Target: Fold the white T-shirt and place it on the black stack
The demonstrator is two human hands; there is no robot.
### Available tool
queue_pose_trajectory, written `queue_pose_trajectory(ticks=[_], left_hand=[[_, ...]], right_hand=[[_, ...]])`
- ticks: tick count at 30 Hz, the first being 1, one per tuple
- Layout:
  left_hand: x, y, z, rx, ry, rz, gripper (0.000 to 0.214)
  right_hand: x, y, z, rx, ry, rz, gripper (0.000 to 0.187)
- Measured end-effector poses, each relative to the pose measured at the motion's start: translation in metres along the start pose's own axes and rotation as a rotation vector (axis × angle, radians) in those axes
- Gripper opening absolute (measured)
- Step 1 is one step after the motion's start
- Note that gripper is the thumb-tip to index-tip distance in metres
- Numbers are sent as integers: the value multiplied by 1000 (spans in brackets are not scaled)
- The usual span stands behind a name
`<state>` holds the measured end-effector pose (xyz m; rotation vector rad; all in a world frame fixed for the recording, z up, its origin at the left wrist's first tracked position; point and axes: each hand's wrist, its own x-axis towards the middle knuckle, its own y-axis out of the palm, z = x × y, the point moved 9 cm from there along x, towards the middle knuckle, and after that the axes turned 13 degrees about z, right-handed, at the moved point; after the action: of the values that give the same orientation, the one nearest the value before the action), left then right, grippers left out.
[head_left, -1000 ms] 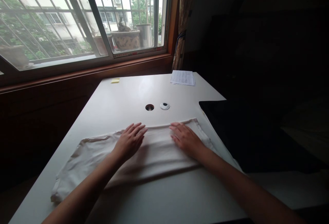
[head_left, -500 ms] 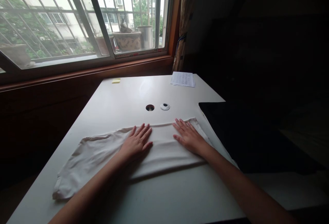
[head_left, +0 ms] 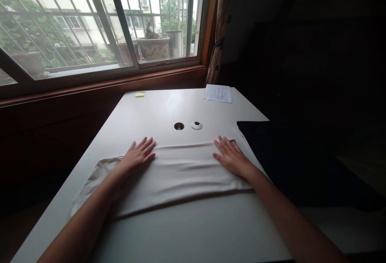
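Head view: folded cream-white cloth garment (head_left: pixel 177 174) lying flat on white desk (head_left: pixel 193 231). Left hand (head_left: pixel 137 157) spread, palm down on its far-left edge; right hand (head_left: pixel 232 158) spread, pressing far-right corner. Printed paper sheet (head_left: pixel 218 93) at desk's back.

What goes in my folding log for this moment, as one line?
left hand: flat, open on white cloth | right hand: flat, open on cloth | white table: paper sheet, yellow note

- The paper sheet (head_left: pixel 218 93) at the far edge of the tabletop (head_left: pixel 169 110) carries rows of print, but it is too small to read.
- No other text, label or number can be read.
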<state>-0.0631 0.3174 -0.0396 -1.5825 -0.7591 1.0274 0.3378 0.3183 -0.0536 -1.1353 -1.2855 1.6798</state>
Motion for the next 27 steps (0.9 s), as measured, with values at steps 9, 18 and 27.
queue_pose_trajectory(ticks=[9, 18, 27], left_hand=[[-20, 0, 57, -6, -122, -34, 57], [-19, 3, 60, -11, -108, -45, 56], [-43, -34, 43, -94, 60, -386, 46]], right_hand=[[1, -2, -18, 14, 89, -2, 70], [-6, -11, -12, 8, 76, -122, 62], [-30, -57, 21, -42, -63, -372, 35]])
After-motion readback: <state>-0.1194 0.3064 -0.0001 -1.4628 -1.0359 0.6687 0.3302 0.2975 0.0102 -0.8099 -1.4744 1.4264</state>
